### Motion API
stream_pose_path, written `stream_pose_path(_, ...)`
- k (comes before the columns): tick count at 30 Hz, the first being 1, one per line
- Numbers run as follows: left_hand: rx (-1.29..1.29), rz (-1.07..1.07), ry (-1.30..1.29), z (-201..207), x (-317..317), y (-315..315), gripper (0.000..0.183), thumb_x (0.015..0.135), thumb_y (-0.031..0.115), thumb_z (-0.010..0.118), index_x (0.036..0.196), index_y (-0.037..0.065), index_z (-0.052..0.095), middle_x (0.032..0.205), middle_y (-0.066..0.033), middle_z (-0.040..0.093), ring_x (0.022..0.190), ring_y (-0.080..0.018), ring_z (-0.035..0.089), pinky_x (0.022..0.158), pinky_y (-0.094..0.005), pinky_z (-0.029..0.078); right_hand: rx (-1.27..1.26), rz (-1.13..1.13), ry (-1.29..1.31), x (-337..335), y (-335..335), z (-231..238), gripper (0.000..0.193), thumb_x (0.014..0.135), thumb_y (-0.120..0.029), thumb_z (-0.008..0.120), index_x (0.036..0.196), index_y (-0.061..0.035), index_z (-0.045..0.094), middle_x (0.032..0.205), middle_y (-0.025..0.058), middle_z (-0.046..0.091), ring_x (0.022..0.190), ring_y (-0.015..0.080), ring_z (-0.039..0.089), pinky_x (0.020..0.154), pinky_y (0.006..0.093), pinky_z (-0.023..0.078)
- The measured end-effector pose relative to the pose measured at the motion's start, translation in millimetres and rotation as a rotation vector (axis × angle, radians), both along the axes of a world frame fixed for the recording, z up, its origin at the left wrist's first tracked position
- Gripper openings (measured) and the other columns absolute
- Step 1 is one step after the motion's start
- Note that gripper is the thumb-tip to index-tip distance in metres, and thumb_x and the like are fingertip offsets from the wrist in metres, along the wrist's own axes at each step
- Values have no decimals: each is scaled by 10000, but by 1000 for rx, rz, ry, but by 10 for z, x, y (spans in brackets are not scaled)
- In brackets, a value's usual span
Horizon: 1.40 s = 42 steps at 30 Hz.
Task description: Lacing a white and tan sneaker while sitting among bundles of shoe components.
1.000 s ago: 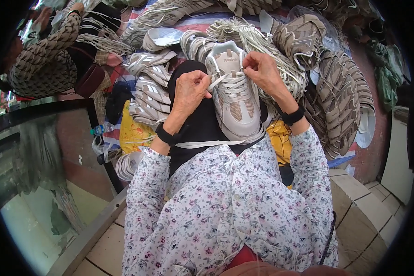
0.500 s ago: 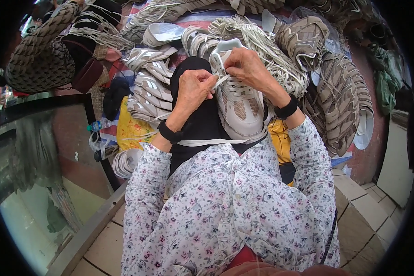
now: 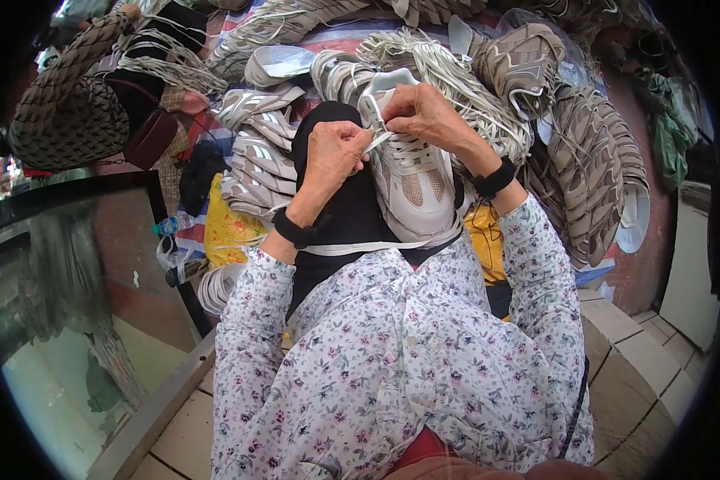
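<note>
A white and beige shoe upper [image 3: 415, 204] rests on my lap, its toe toward me and its collar away. My left hand [image 3: 334, 156] is closed in a pinch on a flat white shoelace [image 3: 381, 141], left of the shoe's opening. My right hand [image 3: 426, 116] reaches over the upper from the right. Its thumb and finger are pinched together by the eyelets, at the lace's other end. Lacing crosses the upper below the hands. What exactly lies between the right fingertips is too small to make out. Another pale lace [image 3: 352, 249] lies across my dark-clad lap.
Bundles of pale laces [image 3: 448, 76] lie beyond the shoe. Stacked shoe uppers [image 3: 582, 172] stand at the right, and more uppers [image 3: 256, 156] at the left. A dark-framed glass panel [image 3: 96, 280] is at far left. Another person's patterned sleeve [image 3: 64, 104] shows at upper left.
Both hands stay almost in place at the shoe's eyelets, with the right hand shifted slightly left. The view has tilted a little.
</note>
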<state>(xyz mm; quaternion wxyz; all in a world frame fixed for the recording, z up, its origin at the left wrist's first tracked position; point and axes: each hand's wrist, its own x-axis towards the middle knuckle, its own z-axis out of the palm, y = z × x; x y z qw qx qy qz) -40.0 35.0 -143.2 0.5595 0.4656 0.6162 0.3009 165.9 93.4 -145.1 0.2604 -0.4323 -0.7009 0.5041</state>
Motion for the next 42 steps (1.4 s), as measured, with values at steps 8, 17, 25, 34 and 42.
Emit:
stream_pose_path(8,627,-108,460,-58,179,-12,194,866,163,702,766,-3,713,572,-51,640,482,-95,597,428,-260,440,83,84,-51,25,47,0,193,705,-97,783,860,14,753,817,120,707,744,231,673,694,344,528)
stream_pose_path(17,180,-50,-18,67,8,-10,165,928,152,673,895,-5,709,615,-23,633,520,-74,601,440,-239,466,458,113,-90,-30,-20,-80,118,696,-99,687,755,0,662,773,137,635,720,305,624,632,406,459)
stream_pose_path(25,436,-268,217,141,-13,-138,174,936,139,672,962,-29,710,616,-62,590,528,-89,548,504,-280,416,171,-182,-69,609,193,301,126,882,-134,659,823,-25,637,793,86,658,682,188,634,629,342,515)
stream_pose_path(34,247,-421,87,131,-136,90,242,874,205,741,877,-36,722,632,-49,623,588,-84,553,562,-264,460,-657,-156,932,629,58,109,140,1019,-90,565,1046,43,599,1171,239,666,1118,332,677,973,392,588)
stream_pose_path(42,264,-626,90,240,-438,420,277,774,205,844,928,25,700,961,-44,629,787,-108,588,670,-270,499,-227,-395,808,2231,1043,178,301,1025,-119,529,1197,118,599,1321,250,609,1252,312,593,1122,426,465)
